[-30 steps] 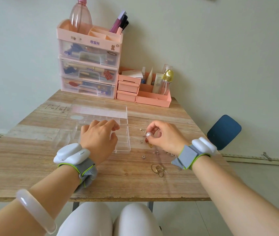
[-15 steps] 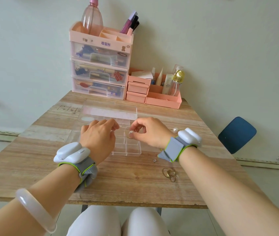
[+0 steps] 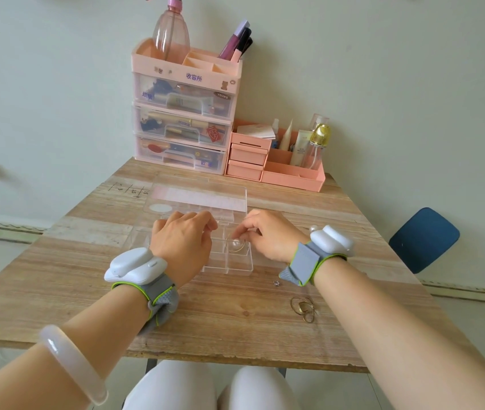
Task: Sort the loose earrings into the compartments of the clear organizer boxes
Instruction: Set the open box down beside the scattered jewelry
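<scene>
A clear organizer box (image 3: 229, 266) lies open in the middle of the wooden table, its lid (image 3: 196, 196) folded back. My left hand (image 3: 182, 241) rests on the box's left part, fingers curled down over it. My right hand (image 3: 267, 233) hovers over the box's right compartments, its fingertips pinched just above a gold hoop earring with a pearl (image 3: 236, 245) that sits in a compartment. A small silver stud (image 3: 276, 283) and a tangle of gold hoop earrings (image 3: 303, 308) lie loose on the table at the near right.
A tall pink drawer tower (image 3: 185, 113) with a spray bottle and pens stands at the table's back edge. Beside it stands a low pink desk organizer (image 3: 276, 161) with bottles. A blue chair (image 3: 423, 238) stands to the right of the table (image 3: 57, 285).
My right hand has carried the earring from the loose pile at the right leftward to over the box's right compartments. My left hand has stayed on the box.
</scene>
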